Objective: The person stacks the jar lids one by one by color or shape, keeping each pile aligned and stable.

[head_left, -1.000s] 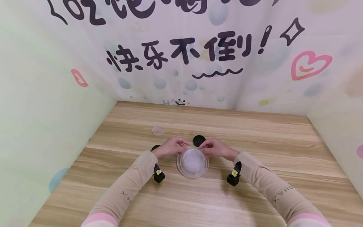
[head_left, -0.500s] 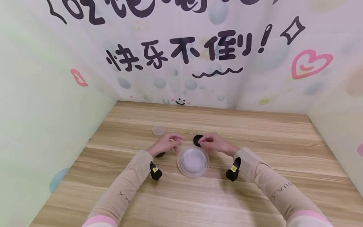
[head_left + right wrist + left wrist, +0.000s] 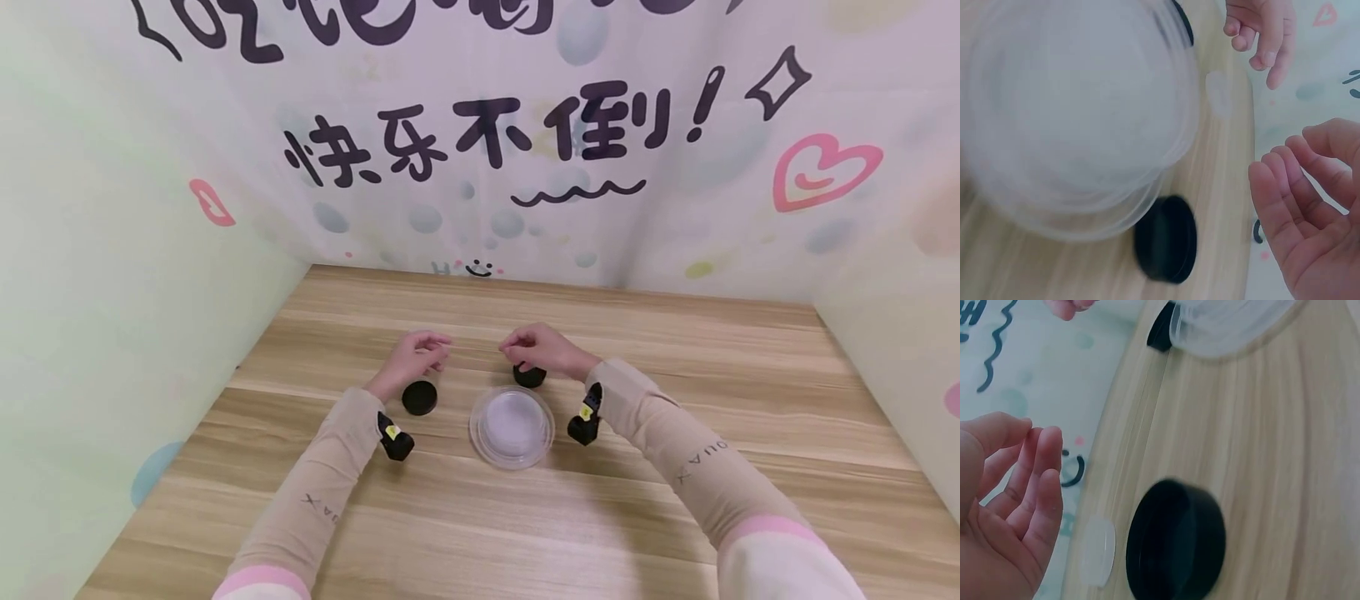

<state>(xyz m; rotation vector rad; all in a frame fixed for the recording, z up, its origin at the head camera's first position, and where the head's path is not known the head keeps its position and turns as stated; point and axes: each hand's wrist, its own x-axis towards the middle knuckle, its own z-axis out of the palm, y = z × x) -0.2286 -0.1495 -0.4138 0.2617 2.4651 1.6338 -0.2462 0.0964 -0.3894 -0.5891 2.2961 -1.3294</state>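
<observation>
My left hand [image 3: 414,362] hovers over the far-left part of the tabletop, fingers loosely bent and holding nothing. Just below it lies a round black lid [image 3: 419,398], its hollow side up in the left wrist view. A thin clear disc [image 3: 1099,551] lies beyond that lid; in the head view my left hand hides it. My right hand [image 3: 546,348], also without anything in its relaxed fingers, is above a second black lid [image 3: 530,377] and partly covers it. Between and nearer than both hands stands a stack of round clear plastic dishes [image 3: 513,427].
The wood-grain table [image 3: 675,500] ends at a printed curtain [image 3: 480,225] along the back. Pale walls close off the left and right sides. A black camera [image 3: 396,437] is strapped to each wrist.
Both hands have left the clear dishes' rim and moved farther back, my left hand also leftward. The left black lid now shows fully, while the clear disc has become hidden in the head view.
</observation>
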